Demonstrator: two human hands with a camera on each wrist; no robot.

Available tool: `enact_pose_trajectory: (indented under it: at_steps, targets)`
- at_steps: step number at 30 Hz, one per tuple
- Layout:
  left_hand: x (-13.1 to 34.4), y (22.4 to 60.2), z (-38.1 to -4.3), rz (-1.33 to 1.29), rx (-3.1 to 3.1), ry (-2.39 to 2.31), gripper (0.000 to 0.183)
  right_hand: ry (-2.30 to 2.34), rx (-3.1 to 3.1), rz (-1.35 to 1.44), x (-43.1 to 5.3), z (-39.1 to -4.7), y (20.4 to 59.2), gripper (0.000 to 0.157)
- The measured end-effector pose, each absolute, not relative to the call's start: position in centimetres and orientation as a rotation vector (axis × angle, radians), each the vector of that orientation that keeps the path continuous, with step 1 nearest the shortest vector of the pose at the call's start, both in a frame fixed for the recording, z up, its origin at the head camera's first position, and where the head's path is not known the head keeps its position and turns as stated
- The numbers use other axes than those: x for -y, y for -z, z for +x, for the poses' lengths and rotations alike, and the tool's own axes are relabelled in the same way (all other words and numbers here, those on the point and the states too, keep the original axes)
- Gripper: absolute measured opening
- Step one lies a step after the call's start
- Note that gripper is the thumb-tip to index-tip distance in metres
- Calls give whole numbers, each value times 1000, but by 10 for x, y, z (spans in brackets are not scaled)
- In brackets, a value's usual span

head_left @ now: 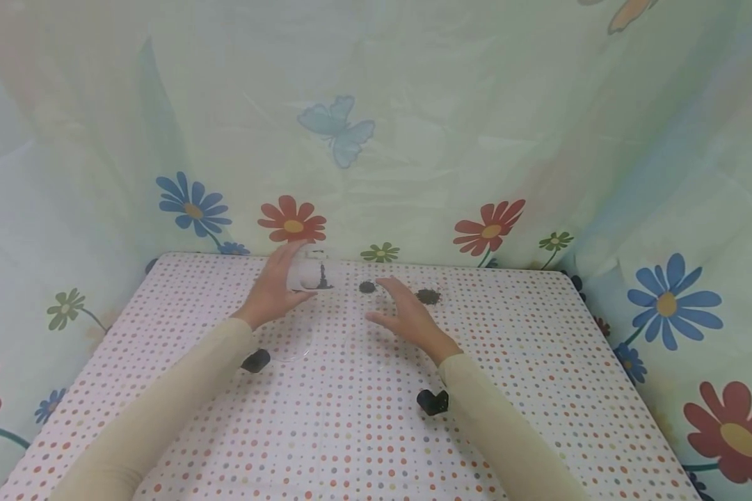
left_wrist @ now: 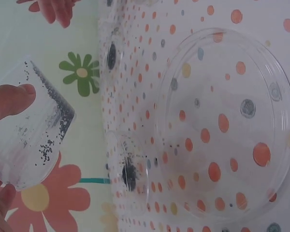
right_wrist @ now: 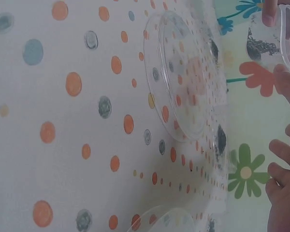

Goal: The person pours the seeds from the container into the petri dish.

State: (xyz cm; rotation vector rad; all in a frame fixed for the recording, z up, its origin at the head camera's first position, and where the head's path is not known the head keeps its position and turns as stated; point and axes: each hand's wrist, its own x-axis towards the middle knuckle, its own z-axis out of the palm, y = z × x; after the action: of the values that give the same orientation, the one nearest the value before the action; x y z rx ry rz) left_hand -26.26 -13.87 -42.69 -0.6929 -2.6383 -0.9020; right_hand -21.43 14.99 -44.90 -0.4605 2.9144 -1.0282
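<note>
My left hand (head_left: 275,289) holds a clear plastic cup (left_wrist: 36,130) tilted above the far part of the table. Black granules cling inside it, gathered along one corner in the left wrist view. In the right wrist view the cup's rim faces my right hand. That right hand (head_left: 410,320) hovers apart from the cup, fingers spread and relaxed, holding nothing. Below the hands, small clear dishes bear dark granule piles, one left pile (left_wrist: 129,175), a middle pile (head_left: 367,287) and a right pile (head_left: 428,297).
A large clear round dish (left_wrist: 217,162) lies nearer on the dotted tablecloth (head_left: 363,431). Part of another clear round edge (right_wrist: 169,215) shows low in the right wrist view. Small black objects (head_left: 433,402) appear beside the sleeves. A flowered curtain (head_left: 413,153) hangs behind the table.
</note>
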Motion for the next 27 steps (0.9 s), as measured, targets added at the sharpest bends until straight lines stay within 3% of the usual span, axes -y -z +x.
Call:
enact_pose_trajectory:
  at_steps: [27]
  targets:
    - [165, 431, -261, -529, 2670, 921, 101, 1073, -2871, -492, -130, -216, 451, 75]
